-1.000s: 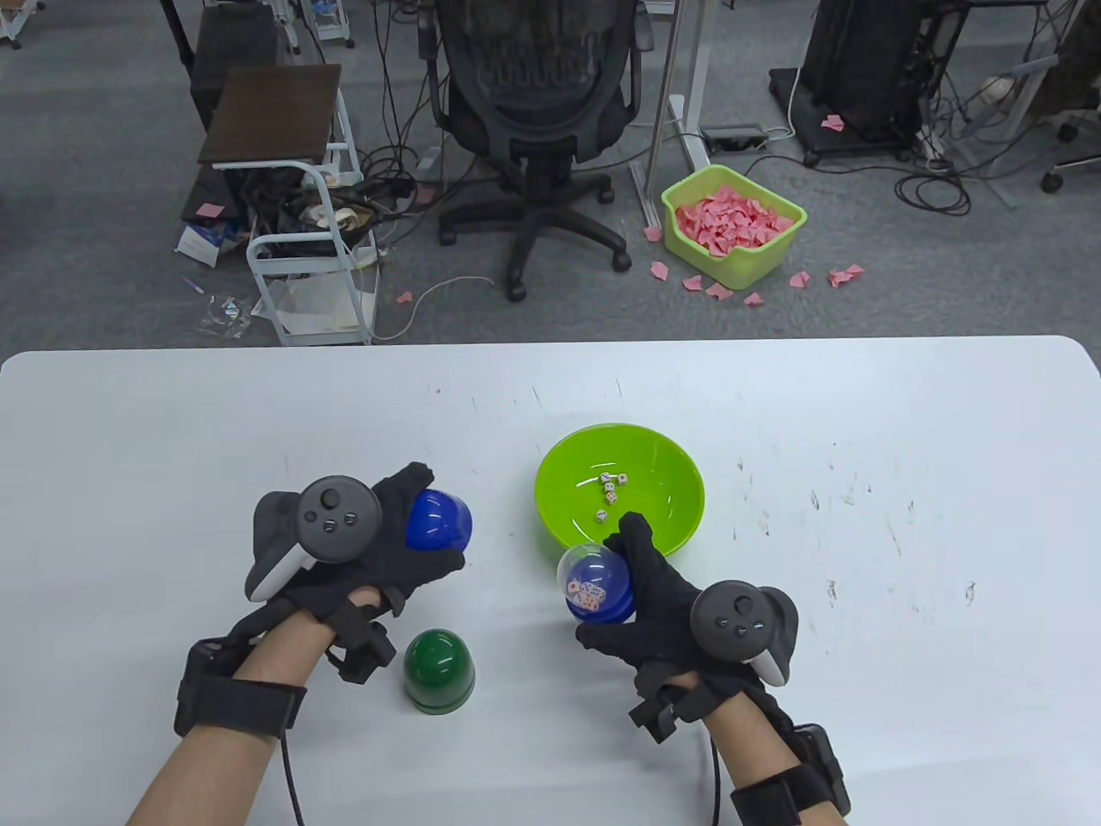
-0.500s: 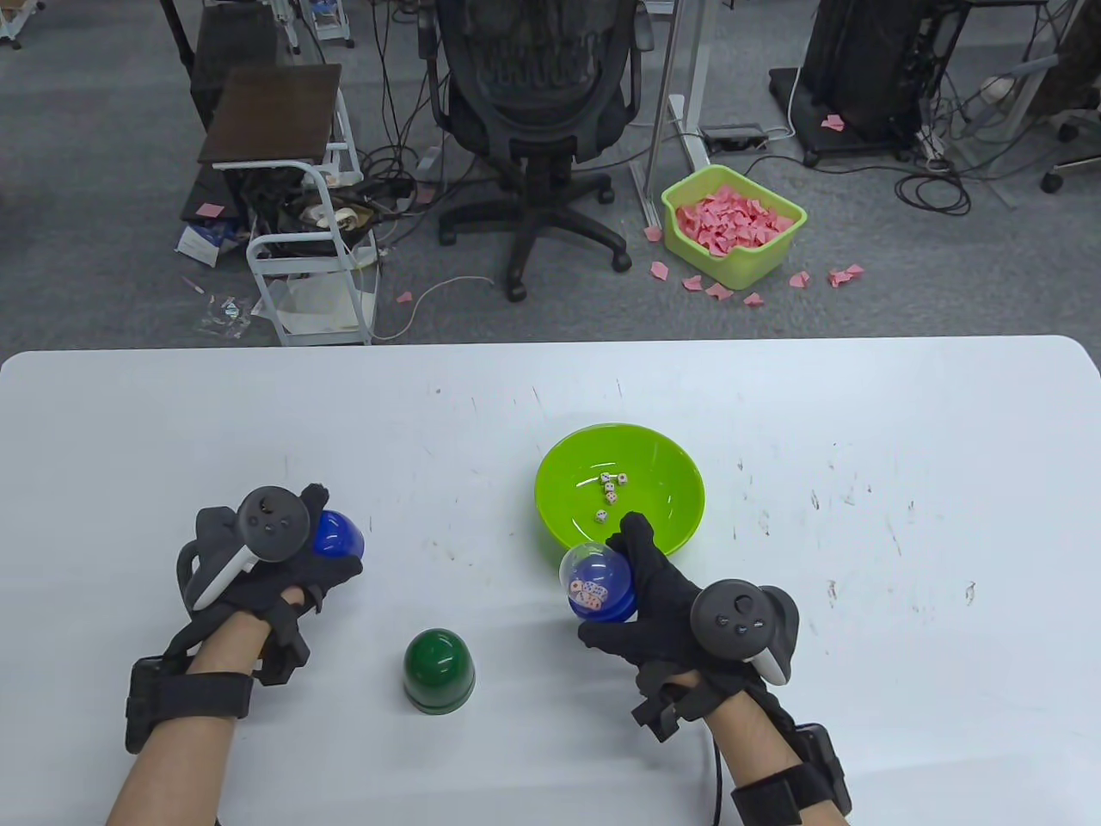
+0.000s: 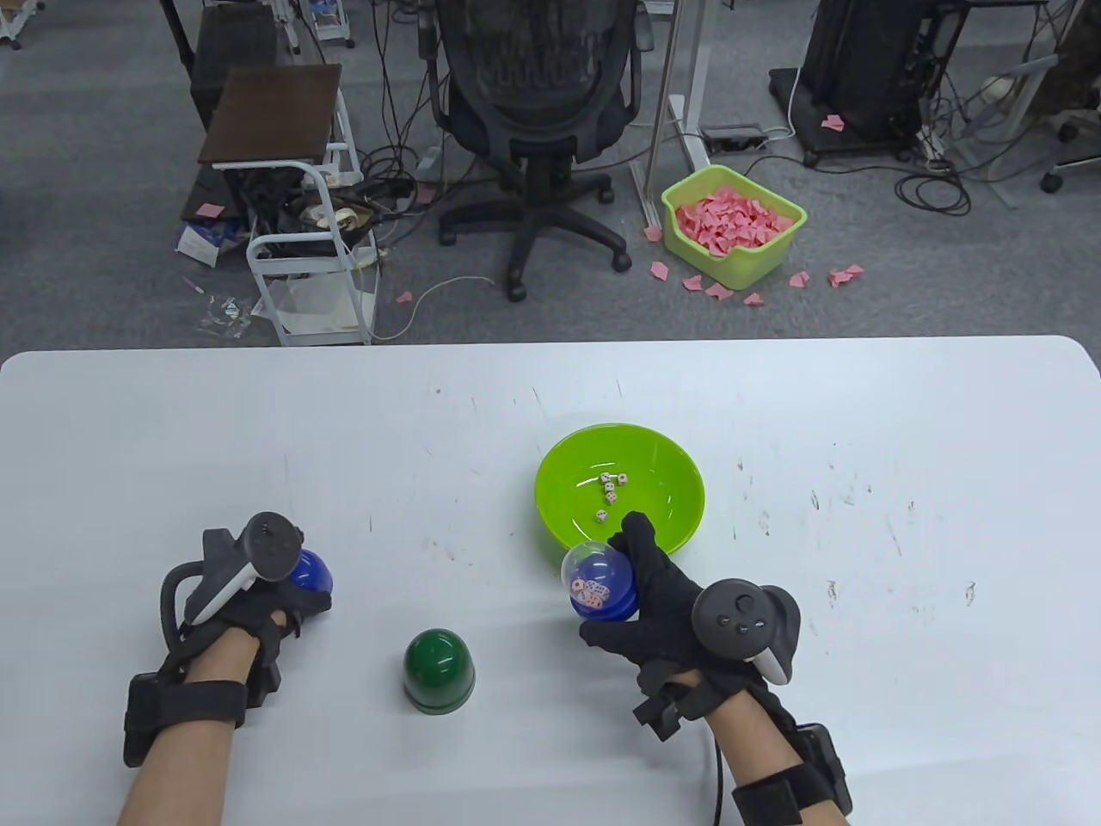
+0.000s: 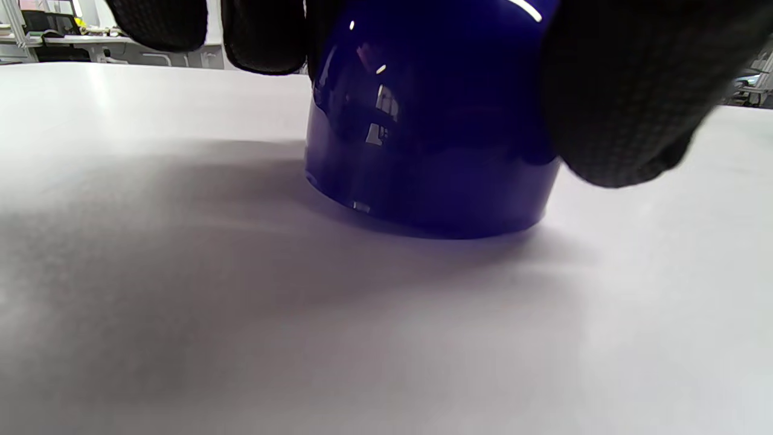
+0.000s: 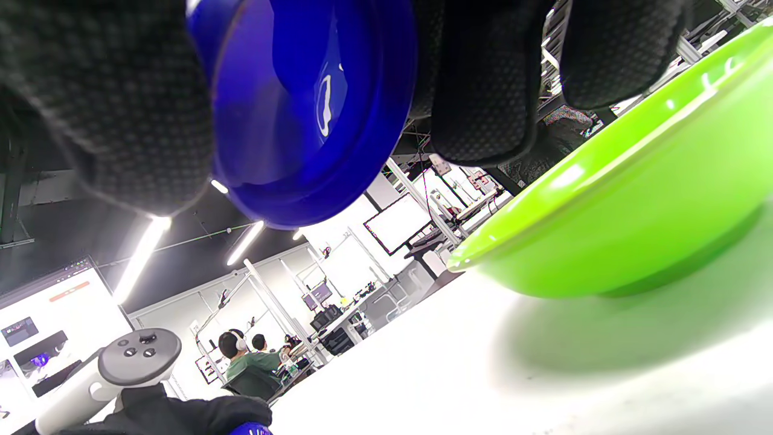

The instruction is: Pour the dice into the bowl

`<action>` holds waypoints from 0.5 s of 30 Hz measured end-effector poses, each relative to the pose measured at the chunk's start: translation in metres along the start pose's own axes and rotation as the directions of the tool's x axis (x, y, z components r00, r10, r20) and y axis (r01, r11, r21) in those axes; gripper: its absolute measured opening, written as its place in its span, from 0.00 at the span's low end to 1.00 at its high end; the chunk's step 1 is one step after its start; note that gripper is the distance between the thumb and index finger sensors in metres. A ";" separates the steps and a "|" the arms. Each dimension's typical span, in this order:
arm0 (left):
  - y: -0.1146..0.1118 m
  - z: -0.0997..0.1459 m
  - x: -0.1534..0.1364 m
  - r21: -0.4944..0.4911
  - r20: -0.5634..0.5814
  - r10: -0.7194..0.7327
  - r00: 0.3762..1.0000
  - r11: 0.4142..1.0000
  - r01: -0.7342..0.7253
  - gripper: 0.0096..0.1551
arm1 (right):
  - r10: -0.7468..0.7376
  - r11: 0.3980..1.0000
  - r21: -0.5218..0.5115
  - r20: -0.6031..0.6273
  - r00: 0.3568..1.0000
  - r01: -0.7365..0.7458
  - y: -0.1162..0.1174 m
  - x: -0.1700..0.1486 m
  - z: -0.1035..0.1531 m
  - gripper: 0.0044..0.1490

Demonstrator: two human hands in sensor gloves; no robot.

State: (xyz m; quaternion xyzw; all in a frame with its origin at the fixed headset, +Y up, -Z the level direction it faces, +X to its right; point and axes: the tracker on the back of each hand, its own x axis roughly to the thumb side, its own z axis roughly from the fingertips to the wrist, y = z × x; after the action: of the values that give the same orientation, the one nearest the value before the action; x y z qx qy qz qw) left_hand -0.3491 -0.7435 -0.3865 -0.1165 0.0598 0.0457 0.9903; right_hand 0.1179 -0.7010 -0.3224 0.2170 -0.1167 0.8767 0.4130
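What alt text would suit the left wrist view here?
Gloved fingers of the left hand grip a glossy dark blue cup standing mouth-down on the white table, casting a soft shadow. Blurred office furniture shows behind.

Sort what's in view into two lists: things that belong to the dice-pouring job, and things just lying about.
Job: right hand holding the blue cup of dice; green bowl; left hand setting down the blue lid.

Lying about: dark green cup; yellow bin and office chair on the floor.
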 end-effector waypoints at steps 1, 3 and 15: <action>-0.001 0.000 -0.001 -0.003 -0.005 0.007 1.000 1.000 -0.007 0.57 | 0.001 1.000 0.001 0.000 1.000 -0.001 0.000 0.000 0.000 0.75; -0.002 0.000 -0.002 -0.007 -0.010 0.040 0.999 0.999 -0.040 0.57 | 0.002 1.000 0.002 0.000 1.000 -0.002 0.000 0.000 0.000 0.75; 0.006 0.005 0.000 -0.028 -0.013 0.092 0.996 0.995 -0.092 0.60 | 0.002 1.000 0.002 -0.002 1.000 -0.002 0.000 -0.001 0.000 0.75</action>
State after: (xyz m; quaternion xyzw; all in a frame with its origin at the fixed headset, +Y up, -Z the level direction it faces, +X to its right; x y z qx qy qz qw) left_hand -0.3489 -0.7365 -0.3836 -0.1280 0.0701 0.0914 0.9851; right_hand 0.1183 -0.7016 -0.3228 0.2166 -0.1157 0.8775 0.4120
